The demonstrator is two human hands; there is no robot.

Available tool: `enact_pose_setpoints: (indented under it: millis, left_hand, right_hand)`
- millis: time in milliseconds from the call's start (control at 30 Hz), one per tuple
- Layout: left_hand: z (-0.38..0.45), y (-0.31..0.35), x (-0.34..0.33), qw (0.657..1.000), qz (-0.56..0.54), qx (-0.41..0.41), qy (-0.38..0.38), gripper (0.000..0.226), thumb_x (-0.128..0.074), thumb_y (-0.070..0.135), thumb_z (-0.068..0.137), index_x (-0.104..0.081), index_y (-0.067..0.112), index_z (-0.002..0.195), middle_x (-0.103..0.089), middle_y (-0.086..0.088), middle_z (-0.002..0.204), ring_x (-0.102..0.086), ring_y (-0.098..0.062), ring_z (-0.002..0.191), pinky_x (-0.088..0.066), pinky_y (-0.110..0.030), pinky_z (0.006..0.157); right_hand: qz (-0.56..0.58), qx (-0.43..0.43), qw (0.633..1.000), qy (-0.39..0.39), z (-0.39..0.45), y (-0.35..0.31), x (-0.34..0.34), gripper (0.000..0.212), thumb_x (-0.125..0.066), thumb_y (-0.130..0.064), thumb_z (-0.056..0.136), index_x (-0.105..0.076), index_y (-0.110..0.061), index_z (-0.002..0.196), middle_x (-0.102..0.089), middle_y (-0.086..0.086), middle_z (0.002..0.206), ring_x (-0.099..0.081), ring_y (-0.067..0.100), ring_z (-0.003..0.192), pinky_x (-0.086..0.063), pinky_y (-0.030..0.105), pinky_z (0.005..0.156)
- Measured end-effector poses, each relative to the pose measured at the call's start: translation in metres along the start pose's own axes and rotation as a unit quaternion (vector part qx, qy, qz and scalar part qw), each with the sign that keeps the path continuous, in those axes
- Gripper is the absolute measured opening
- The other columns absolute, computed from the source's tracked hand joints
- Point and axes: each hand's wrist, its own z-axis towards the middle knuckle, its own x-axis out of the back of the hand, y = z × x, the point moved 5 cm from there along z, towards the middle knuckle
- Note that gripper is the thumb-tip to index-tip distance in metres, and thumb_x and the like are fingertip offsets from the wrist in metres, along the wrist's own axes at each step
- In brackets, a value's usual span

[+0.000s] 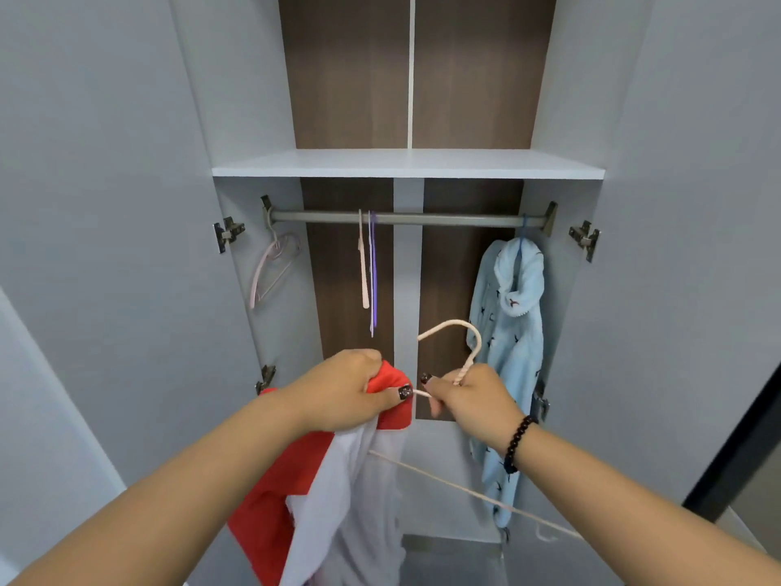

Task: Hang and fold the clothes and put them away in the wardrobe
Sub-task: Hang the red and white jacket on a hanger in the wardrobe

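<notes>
A red and white garment [321,492] hangs from my left hand [342,391], which grips its red collar edge. My right hand [469,399] is closed around the neck of a pale pink hanger [458,344] whose hook points up. One hanger arm [473,494] slants down to the right, out of the garment. Both hands are below the wardrobe's grey rail [405,218], in front of the open wardrobe.
On the rail hang a pink hanger [274,268] at the far left, a pink hanger [364,264] and a purple hanger [372,272] near the middle, and a light blue patterned garment [507,332] at the right. A white shelf [405,164] sits above. Both doors stand open.
</notes>
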Motion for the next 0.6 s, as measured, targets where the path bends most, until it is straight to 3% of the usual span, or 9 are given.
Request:
enact_pose_setpoints:
  millis: [100, 167, 233, 333, 400, 433, 500, 533, 600]
  left_hand:
    - [-0.005, -0.009, -0.014, 1.000, -0.017, 0.016, -0.020, 0.030, -0.052, 0.047, 0.095, -0.056, 0.019, 0.087, -0.053, -0.003, 0.094, -0.055, -0.019, 0.086, -0.050, -0.035, 0.081]
    - [-0.010, -0.011, -0.019, 0.999, -0.026, 0.014, -0.026, 0.033, -0.051, 0.048, 0.095, -0.063, 0.017, 0.095, -0.059, -0.002, 0.085, -0.056, -0.010, 0.074, -0.048, -0.023, 0.070]
    - [-0.014, -0.010, -0.020, 0.999, -0.033, -0.006, -0.006, 0.021, -0.055, 0.048, 0.093, -0.066, 0.033, 0.084, -0.060, 0.007, 0.067, -0.053, -0.005, 0.060, -0.041, -0.015, 0.054]
    - [-0.019, -0.009, -0.010, 0.998, -0.007, -0.008, 0.054, 0.021, -0.063, 0.052, 0.086, -0.059, 0.048, 0.066, -0.058, 0.021, 0.060, -0.054, -0.002, 0.057, -0.037, -0.014, 0.048]
    - [-0.019, -0.010, 0.003, 0.995, 0.007, 0.007, 0.102, 0.021, -0.067, 0.052, 0.083, -0.058, 0.045, 0.065, -0.060, 0.020, 0.063, -0.057, -0.003, 0.061, -0.042, -0.019, 0.052]
    - [-0.019, -0.011, 0.011, 0.992, 0.009, 0.014, 0.128, 0.019, -0.069, 0.050, 0.082, -0.058, 0.043, 0.067, -0.062, 0.017, 0.065, -0.059, -0.003, 0.065, -0.044, -0.019, 0.055]
    - [-0.019, -0.012, 0.029, 0.983, 0.014, 0.024, 0.181, 0.018, -0.072, 0.044, 0.081, -0.057, 0.040, 0.072, -0.063, 0.014, 0.067, -0.060, -0.002, 0.067, -0.044, -0.023, 0.061]
    - [-0.020, -0.011, 0.039, 0.978, 0.015, 0.026, 0.206, 0.017, -0.073, 0.042, 0.081, -0.058, 0.040, 0.074, -0.063, 0.014, 0.068, -0.060, -0.002, 0.067, -0.044, -0.024, 0.062]
    - [-0.021, -0.008, 0.060, 0.968, 0.014, 0.024, 0.248, 0.012, -0.074, 0.041, 0.082, -0.063, 0.034, 0.079, -0.064, 0.014, 0.068, -0.060, -0.002, 0.067, -0.046, -0.025, 0.061]
  right_hand:
    - [0.056, -0.014, 0.998, 0.002, -0.007, 0.015, -0.006, 0.048, -0.058, -0.020, 0.089, -0.063, -0.018, 0.042, -0.040, -0.007, 0.037, -0.037, 0.007, 0.039, -0.033, 0.014, 0.046]
    - [0.067, 0.003, 0.998, 0.001, -0.009, 0.018, -0.008, 0.046, -0.059, -0.022, 0.090, -0.066, -0.020, 0.045, -0.038, -0.007, 0.037, -0.035, 0.007, 0.039, -0.032, 0.015, 0.045]
    - [0.059, 0.033, 0.998, -0.018, -0.011, 0.014, -0.006, 0.040, -0.058, -0.023, 0.091, -0.070, -0.024, 0.052, -0.038, -0.007, 0.039, -0.032, 0.007, 0.040, -0.030, 0.016, 0.045]
    - [0.057, 0.061, 0.995, -0.051, -0.014, 0.013, -0.003, 0.025, -0.060, -0.020, 0.090, -0.069, -0.020, 0.067, -0.047, -0.003, 0.050, -0.042, 0.014, 0.050, -0.038, 0.026, 0.051]
    - [0.048, 0.092, 0.994, -0.013, -0.019, 0.011, 0.004, 0.010, -0.062, -0.014, 0.087, -0.063, -0.019, 0.078, -0.057, 0.000, 0.069, -0.052, 0.014, 0.063, -0.046, 0.023, 0.063]
    - [0.015, 0.134, 0.990, 0.048, -0.024, 0.010, 0.013, 0.009, -0.063, -0.010, 0.085, -0.063, -0.019, 0.087, -0.058, -0.001, 0.079, -0.054, 0.011, 0.072, -0.047, 0.018, 0.070]
    - [-0.071, 0.287, 0.936, 0.193, -0.043, 0.003, 0.034, 0.015, -0.060, -0.006, 0.083, -0.062, -0.011, 0.096, -0.059, 0.001, 0.090, -0.055, 0.012, 0.083, -0.046, 0.021, 0.080]
    - [-0.109, 0.378, 0.892, 0.221, -0.055, 0.000, 0.038, 0.014, -0.058, -0.005, 0.082, -0.060, -0.009, 0.095, -0.061, 0.004, 0.087, -0.055, 0.015, 0.082, -0.046, 0.024, 0.079]
    - [-0.151, 0.514, 0.822, 0.194, -0.075, 0.000, 0.027, 0.012, -0.056, -0.004, 0.081, -0.057, -0.011, 0.091, -0.062, 0.007, 0.080, -0.055, 0.018, 0.074, -0.046, 0.027, 0.074]
